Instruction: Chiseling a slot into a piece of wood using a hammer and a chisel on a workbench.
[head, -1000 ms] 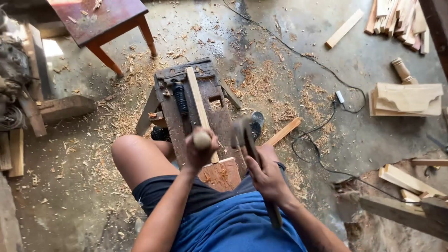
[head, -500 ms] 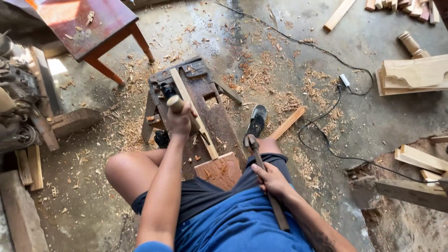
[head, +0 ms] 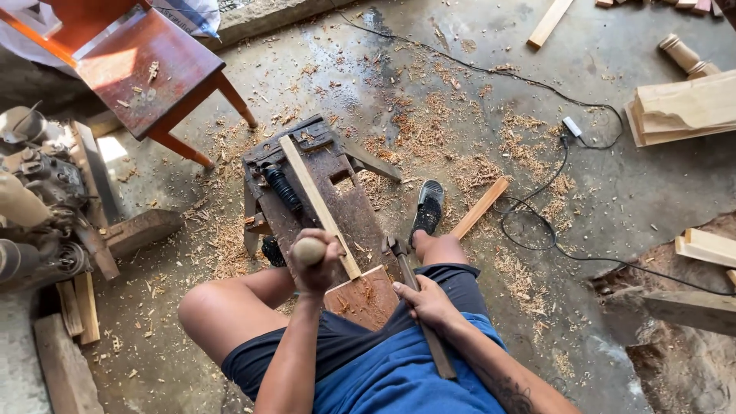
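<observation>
Gripping round-headed tool (head: 310, 251) in left hand (head: 318, 268) over bench (head: 337, 199); right hand (head: 426, 303) clasping hammer (head: 418, 307). Next: steady aim on slat (head: 314, 201).

Left hand (head: 316, 264) fist wrapped round rounded wooden knob (head: 308, 251); whatever lies below knob hidden inside fingers, tool kind not readable. Long wooden strip (head: 316, 201) passes just beside left fingers, near end covered by fist. Right hand (head: 426, 303) closed over hammer handle (head: 425, 326); middle of handle hidden under fingers. Hammer head (head: 395, 246) beyond right fingertips, too small to tell shape. Both forearms cut by bottom edge.
</observation>
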